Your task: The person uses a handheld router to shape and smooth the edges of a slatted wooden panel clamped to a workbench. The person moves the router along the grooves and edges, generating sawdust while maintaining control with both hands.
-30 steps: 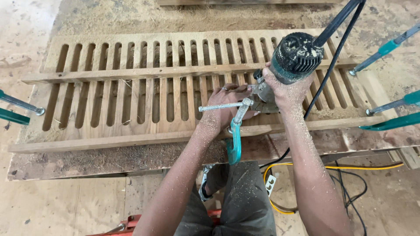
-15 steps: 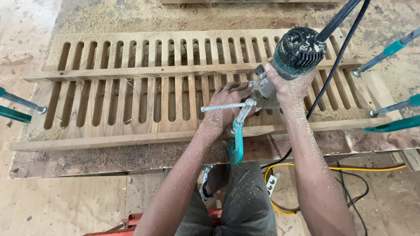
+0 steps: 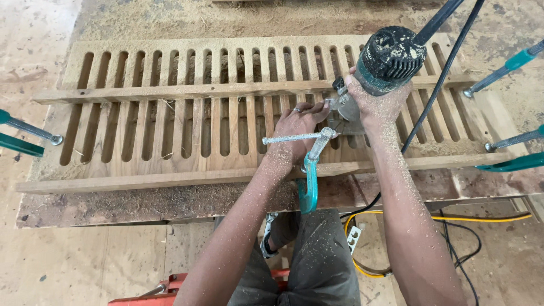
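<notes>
The right hand (image 3: 374, 107) has its grip wrapped tight around the body of a handheld electric router with a teal housing and a black vented top (image 3: 391, 56), which stands upright on a long slotted wooden panel (image 3: 187, 130). A thick black power cord (image 3: 442, 17) runs up and away from the top of the router, above that grip. The left hand (image 3: 297, 133) lies just beside the right one, flat on the panel, fingers spread and reaching toward the router's metal base (image 3: 343, 107); its grip is loose and holds nothing that can be made out, though the fingertips appear to touch the base. Directly below the left hand, a teal bar clamp with a silver screw handle (image 3: 309, 170) bites the near edge of the panel and the wooden rail (image 3: 170, 178) laid along it. A second wooden rail (image 3: 187, 90) crosses the slots beyond both hands. More teal clamps (image 3: 510, 164) sit to the right of the right grip, and another (image 3: 22, 141) well off to the left. Sawdust covers the forearms and the surface (image 3: 141, 207). A yellow cable (image 3: 476, 218) lies on the floor below.
</notes>
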